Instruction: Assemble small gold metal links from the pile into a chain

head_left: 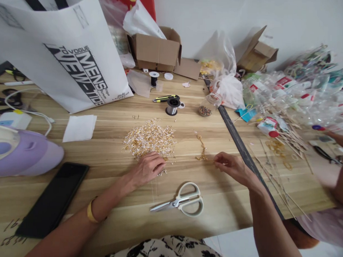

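Note:
A heap of small gold and silvery beads (150,139) lies loose on the wooden table. At the near edge of this heap is my left hand (150,167), its fingers curled down and pressed together; what they hold, if anything, is hidden. A faint thin line runs below it over the wood. My right hand (230,168) hovers to the right with thumb and fingers pinched, too small a gap to show any contents. Just left of its fingertips lies a short string of gold beads (202,148). Scissors (182,202) with pale handles rest in front of both hands, blades pointing left.
Behind the heap stand a wire spool (172,106), a yellow-black cutter (164,98) and a jar (207,107) of small dark pieces. A black phone (53,199) and white paper bag (75,54) are left. Right, past a dark strip (244,149), are plastic bottles (299,91) and another person's hand (341,141).

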Motion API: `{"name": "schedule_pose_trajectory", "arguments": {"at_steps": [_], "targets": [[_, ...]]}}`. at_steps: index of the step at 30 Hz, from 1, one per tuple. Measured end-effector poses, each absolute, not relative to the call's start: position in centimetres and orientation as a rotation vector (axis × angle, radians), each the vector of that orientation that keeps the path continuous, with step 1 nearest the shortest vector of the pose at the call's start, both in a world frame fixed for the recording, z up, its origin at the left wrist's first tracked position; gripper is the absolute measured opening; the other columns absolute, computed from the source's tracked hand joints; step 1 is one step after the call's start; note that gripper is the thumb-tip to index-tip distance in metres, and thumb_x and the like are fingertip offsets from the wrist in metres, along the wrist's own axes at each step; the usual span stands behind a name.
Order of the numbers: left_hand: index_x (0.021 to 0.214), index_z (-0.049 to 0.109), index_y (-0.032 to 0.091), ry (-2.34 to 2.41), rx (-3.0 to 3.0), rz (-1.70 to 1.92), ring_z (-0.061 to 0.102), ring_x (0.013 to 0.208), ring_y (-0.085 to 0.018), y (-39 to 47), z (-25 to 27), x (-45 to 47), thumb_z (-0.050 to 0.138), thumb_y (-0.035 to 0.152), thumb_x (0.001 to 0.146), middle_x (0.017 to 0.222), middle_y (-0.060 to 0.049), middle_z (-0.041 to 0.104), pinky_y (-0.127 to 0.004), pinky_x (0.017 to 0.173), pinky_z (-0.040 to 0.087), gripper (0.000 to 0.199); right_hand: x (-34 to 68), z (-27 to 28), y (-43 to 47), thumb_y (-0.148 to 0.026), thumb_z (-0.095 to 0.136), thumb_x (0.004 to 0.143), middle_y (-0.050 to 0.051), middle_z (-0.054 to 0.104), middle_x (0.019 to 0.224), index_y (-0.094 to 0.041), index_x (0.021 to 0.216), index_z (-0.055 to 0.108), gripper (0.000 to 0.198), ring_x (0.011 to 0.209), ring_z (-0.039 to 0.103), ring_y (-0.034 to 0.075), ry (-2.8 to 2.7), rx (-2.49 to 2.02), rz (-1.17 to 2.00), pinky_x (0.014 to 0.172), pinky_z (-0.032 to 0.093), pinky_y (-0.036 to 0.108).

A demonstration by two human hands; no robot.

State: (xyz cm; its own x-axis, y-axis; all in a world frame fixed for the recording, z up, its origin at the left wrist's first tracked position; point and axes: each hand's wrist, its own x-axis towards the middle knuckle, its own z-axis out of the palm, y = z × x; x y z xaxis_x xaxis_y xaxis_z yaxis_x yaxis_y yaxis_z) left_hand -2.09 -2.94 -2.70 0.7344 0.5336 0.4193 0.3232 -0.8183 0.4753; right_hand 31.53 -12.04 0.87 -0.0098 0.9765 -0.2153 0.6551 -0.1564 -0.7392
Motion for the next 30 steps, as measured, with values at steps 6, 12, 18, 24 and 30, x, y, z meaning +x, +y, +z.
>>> {"name": "schedule_pose_trajectory", "arguments": {"at_steps": [6,12,18,24,30], "targets": [[0.077,0.062,0.014,0.673,2.55,0.78,0.056,0.071,-0.015,-2.9,-2.8,-2.1,0.05,0.016,0.088,0.073,-0.005,0.065,-0.028,0.068,0.046,0.016,31.3,0.8,-12.0,-0.045,0.064,0.078,0.006,0.061,0.076,-0.014,0.09,0.061,0.033,0.069,0.058,0.016,-1.516,-1.68,1.185,0.06,0.05,0.027],[0.078,0.061,0.014,0.658,2.545,0.782,0.056,0.071,-0.015,-2.9,-2.7,-2.1,0.05,0.015,0.089,0.073,-0.005,0.064,-0.028,0.068,0.046,0.016,32.0,0.8,-12.1,-0.032,0.057,0.08,0.004,0.064,0.08,-0.018,0.083,0.063,0.016,0.071,0.06,0.017,-1.923,-1.952,0.85,0.06,0.046,0.027],[0.077,0.062,0.014,0.651,2.544,0.8,0.056,0.071,-0.015,-2.8,-2.9,-2.1,0.051,0.016,0.088,0.072,-0.005,0.064,-0.028,0.069,0.046,0.015,30.1,1.2,-11.5,-0.028,0.052,0.085,0.004,0.062,0.082,-0.019,0.087,0.058,0.012,0.067,0.06,0.015,-2.114,-2.043,0.472,0.059,0.041,0.025],[0.079,0.062,0.013,0.665,2.543,0.78,0.057,0.072,-0.015,-2.9,-2.9,-2.2,0.051,0.016,0.089,0.073,-0.005,0.065,-0.029,0.07,0.047,0.015,29.0,0.7,-10.7,-0.018,0.045,0.086,0.005,0.063,0.087,-0.02,0.093,0.059,0.016,0.07,0.061,0.016,-2.261,-2.152,0.352,0.059,0.036,0.025],[0.079,0.062,0.014,0.664,2.548,0.79,0.057,0.071,-0.015,-2.9,-2.8,-2.2,0.05,0.016,0.089,0.073,-0.005,0.065,-0.029,0.07,0.046,0.016,29.1,0.7,-10.4,-0.02,0.044,0.088,0.004,0.063,0.087,-0.02,0.091,0.061,0.017,0.068,0.06,0.017,-2.359,-2.173,0.314,0.056,0.032,0.025]]}}
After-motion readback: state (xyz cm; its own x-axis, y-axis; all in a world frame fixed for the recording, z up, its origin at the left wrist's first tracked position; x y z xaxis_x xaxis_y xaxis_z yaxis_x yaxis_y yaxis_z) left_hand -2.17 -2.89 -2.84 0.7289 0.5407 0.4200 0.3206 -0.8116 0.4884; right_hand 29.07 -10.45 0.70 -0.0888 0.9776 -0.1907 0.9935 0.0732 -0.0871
